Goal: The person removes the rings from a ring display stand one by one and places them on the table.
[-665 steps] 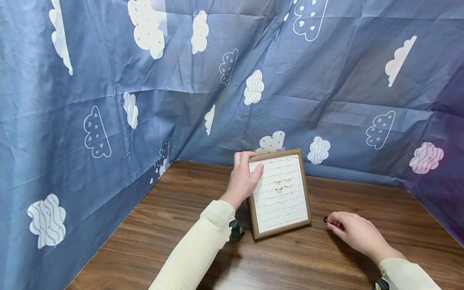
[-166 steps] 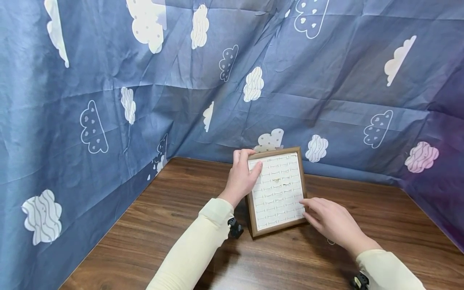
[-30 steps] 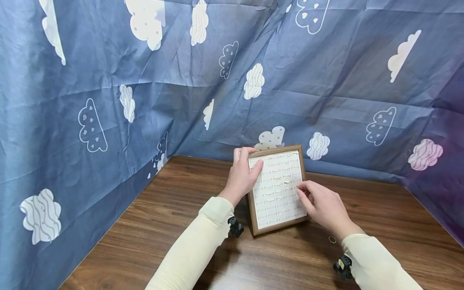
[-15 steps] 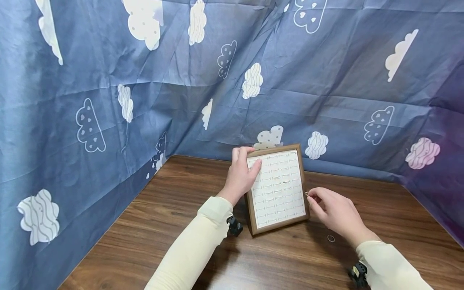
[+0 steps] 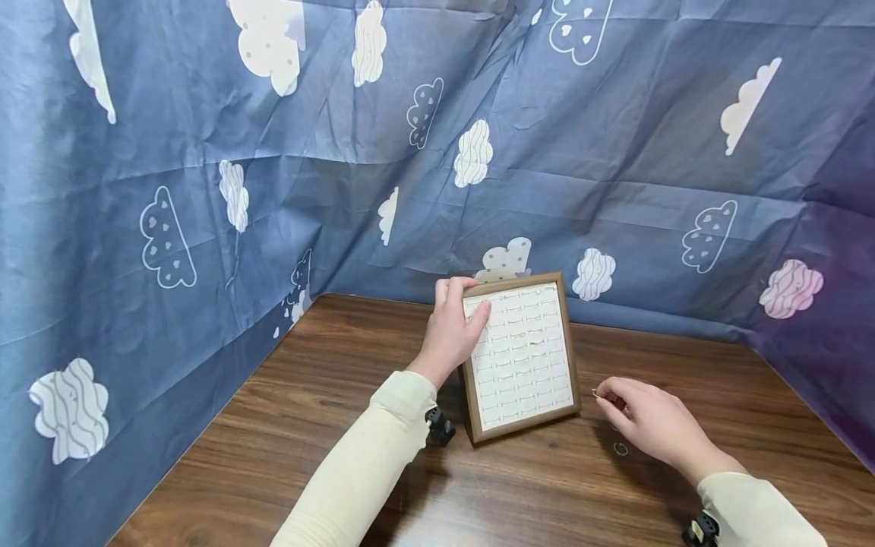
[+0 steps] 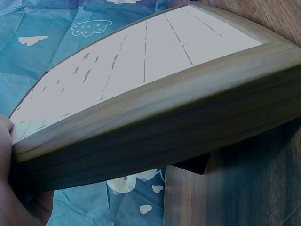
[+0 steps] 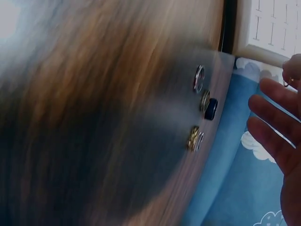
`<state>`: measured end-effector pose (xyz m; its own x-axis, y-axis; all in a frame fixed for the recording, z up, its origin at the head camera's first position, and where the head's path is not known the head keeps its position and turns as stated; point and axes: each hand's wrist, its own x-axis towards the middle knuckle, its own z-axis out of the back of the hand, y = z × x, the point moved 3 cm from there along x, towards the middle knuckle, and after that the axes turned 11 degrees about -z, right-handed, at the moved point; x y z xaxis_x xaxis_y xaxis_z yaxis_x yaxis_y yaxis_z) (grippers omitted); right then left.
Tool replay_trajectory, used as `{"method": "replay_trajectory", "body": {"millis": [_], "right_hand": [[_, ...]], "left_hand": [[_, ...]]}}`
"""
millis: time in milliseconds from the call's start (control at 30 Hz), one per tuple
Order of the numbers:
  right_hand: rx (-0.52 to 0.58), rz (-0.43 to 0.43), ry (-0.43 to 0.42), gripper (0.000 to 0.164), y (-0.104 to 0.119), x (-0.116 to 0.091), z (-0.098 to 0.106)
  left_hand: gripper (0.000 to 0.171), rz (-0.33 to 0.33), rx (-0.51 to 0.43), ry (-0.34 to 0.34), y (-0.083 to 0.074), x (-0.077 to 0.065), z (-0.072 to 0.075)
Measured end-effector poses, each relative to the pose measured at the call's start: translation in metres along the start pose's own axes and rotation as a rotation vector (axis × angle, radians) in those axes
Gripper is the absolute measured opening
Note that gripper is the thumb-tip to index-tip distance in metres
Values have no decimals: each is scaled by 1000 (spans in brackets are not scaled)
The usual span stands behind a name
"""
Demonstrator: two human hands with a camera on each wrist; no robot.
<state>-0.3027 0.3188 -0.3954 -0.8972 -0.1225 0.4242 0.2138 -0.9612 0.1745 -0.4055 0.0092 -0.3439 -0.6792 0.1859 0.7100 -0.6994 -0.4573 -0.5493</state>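
A wood-framed ring display board (image 5: 525, 410) with a white slotted face leans back on the table. My left hand (image 5: 451, 330) grips its upper left corner, thumb over the front; in the left wrist view the fingers (image 6: 5, 165) hold the frame's edge. A ring or two (image 5: 536, 343) still sit in slots near the middle of the face. To the right of the board, my right hand (image 5: 652, 422) pinches a small gold ring (image 5: 595, 393) between thumb and forefinger, low over the table. Several loose rings, among them a dark band (image 7: 211, 109) and a gold one (image 7: 192, 139), lie below it.
The brown wood-grain table (image 5: 307, 425) carries the board and the loose rings; a thin ring (image 5: 620, 449) shows near my right hand. A blue curtain (image 5: 383, 266) with white clouds hangs behind and to the left.
My right hand has moved off the board's face, right and down, with the ring pinched in it. Fewer rings sit on the board than 22 seconds ago. My left hand keeps its grip.
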Motion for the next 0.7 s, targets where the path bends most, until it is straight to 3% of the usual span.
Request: {"method": "replay_trajectory", "body": {"millis": [300, 700], "right_hand": [[-5, 17, 9, 17, -18, -13, 1], [17, 117, 17, 30, -38, -26, 0]], "left_hand": [[44, 4, 7, 1, -1, 0, 0], [42, 2, 9, -6, -2, 0, 1]]}}
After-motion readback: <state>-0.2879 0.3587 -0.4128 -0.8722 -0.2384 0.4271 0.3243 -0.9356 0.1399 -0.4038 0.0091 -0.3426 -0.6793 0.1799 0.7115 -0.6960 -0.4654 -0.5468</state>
